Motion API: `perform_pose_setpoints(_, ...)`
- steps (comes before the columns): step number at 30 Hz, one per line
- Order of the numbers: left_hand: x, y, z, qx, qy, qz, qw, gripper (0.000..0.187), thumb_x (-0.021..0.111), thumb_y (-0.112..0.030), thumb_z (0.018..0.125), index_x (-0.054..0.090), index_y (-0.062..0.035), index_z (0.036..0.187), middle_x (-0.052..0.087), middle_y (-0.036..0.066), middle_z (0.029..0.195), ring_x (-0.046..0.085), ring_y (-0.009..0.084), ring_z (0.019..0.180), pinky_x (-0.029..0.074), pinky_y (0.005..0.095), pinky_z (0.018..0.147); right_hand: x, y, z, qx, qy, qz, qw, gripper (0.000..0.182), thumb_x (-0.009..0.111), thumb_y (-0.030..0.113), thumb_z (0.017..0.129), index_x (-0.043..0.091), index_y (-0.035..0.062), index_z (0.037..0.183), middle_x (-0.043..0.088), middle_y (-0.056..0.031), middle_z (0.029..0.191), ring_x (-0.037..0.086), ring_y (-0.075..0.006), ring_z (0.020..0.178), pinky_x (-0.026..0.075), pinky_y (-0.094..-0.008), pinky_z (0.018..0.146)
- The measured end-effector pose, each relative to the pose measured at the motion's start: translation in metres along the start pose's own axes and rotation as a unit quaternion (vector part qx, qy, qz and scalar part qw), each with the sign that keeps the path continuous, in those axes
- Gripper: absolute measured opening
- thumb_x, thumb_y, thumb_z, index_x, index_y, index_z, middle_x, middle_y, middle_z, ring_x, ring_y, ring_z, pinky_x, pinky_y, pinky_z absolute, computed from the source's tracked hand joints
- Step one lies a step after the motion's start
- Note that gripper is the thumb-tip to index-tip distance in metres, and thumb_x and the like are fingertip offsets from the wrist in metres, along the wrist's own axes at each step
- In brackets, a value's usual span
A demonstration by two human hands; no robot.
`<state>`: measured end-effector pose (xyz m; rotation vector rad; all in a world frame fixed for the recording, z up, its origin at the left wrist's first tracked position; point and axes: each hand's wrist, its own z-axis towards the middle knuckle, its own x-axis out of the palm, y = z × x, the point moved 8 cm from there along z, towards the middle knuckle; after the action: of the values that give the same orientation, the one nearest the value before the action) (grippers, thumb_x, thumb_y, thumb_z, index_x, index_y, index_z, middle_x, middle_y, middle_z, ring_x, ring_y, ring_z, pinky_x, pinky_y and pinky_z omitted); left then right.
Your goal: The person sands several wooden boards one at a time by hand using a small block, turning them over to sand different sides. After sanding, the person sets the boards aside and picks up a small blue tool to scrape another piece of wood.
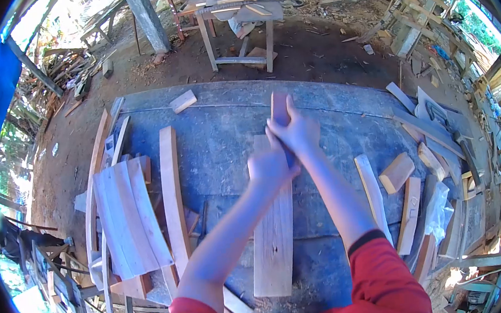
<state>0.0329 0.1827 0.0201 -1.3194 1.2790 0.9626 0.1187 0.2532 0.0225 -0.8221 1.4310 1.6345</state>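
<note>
A long pale board [273,245] lies lengthwise before me on the workbench [219,141]. On its far part is a narrow reddish-brown wooden block [280,106], pointing away from me. My right hand [300,132] is closed around the block's middle, thumb and fingers along its sides. Nearer to me, my left hand [269,165] is closed on the rear part, slightly blurred and touching the right hand. The fingers hide much of the block, and its underside does not show.
Left of the board lie a curved wooden piece [173,194] and a slatted panel [131,219]. Wood offcuts [397,172], a hammer [466,157] and a clear plastic bag [437,214] are on the right. A small offcut [183,101] rests near the far edge. Another table [237,13] stands beyond.
</note>
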Motion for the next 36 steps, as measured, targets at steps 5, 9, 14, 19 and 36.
perform_pose_setpoints(5, 0.066, -0.015, -0.188, 0.012, 0.026, -0.067, 0.997, 0.109, 0.063, -0.058, 0.066, 0.016, 0.0168, 0.130, 0.058, 0.003, 0.053, 0.060, 0.0188, 0.046, 0.046, 0.0322, 0.040, 0.002, 0.001, -0.195, -0.072, -0.016, -0.002, 0.997, 0.081, 0.058, 0.054, 0.069, 0.038, 0.0071, 0.132, 0.061, -0.0126, 0.059, 0.061, -0.0270, 0.055, 0.037, -0.0375, 0.071)
perform_pose_setpoints(9, 0.132, -0.012, -0.312, 0.000, 0.117, -0.069, 0.991, 0.111, 0.058, -0.064, 0.066, 0.019, 0.0204, 0.127, 0.056, 0.002, 0.051, 0.057, 0.0163, 0.042, 0.044, 0.0302, 0.037, 0.011, 0.004, -0.331, -0.062, 0.029, -0.004, 0.998, 0.081, 0.060, 0.053, 0.067, 0.040, 0.0068, 0.131, 0.059, -0.0102, 0.055, 0.057, -0.0242, 0.046, 0.033, -0.0364, 0.066)
perform_pose_setpoints(14, 0.162, -0.007, -0.376, 0.028, 0.096, -0.017, 0.995, 0.111, 0.052, -0.068, 0.067, 0.022, 0.0217, 0.125, 0.054, 0.001, 0.049, 0.054, 0.0131, 0.039, 0.042, 0.0265, 0.034, 0.024, 0.012, -0.400, -0.068, 0.052, -0.065, 0.994, 0.081, 0.062, 0.052, 0.068, 0.042, 0.0038, 0.129, 0.060, -0.0057, 0.059, 0.051, -0.0204, 0.040, 0.029, -0.0345, 0.061)
perform_pose_setpoints(19, 0.158, -0.002, -0.333, 0.010, 0.098, -0.002, 0.995, 0.110, 0.055, -0.066, 0.067, 0.021, 0.0182, 0.128, 0.053, 0.000, 0.048, 0.053, 0.0127, 0.038, 0.041, 0.0272, 0.033, 0.025, 0.015, -0.354, -0.082, 0.034, -0.062, 0.994, 0.078, 0.062, 0.051, 0.069, 0.045, 0.0026, 0.127, 0.058, -0.0055, 0.055, 0.050, -0.0197, 0.039, 0.029, -0.0347, 0.061)
perform_pose_setpoints(36, -0.007, 0.024, 0.057, -0.016, 0.024, -0.023, 0.999, 0.105, 0.054, -0.062, 0.070, 0.019, 0.0151, 0.131, 0.063, 0.011, 0.073, 0.064, 0.0185, 0.062, 0.049, 0.0311, 0.053, 0.034, 0.020, 0.060, 0.013, 0.083, -0.087, 0.993, 0.083, 0.051, 0.055, 0.073, 0.027, 0.0099, 0.138, 0.066, -0.0167, 0.083, 0.064, -0.0308, 0.080, 0.024, -0.0497, 0.100)
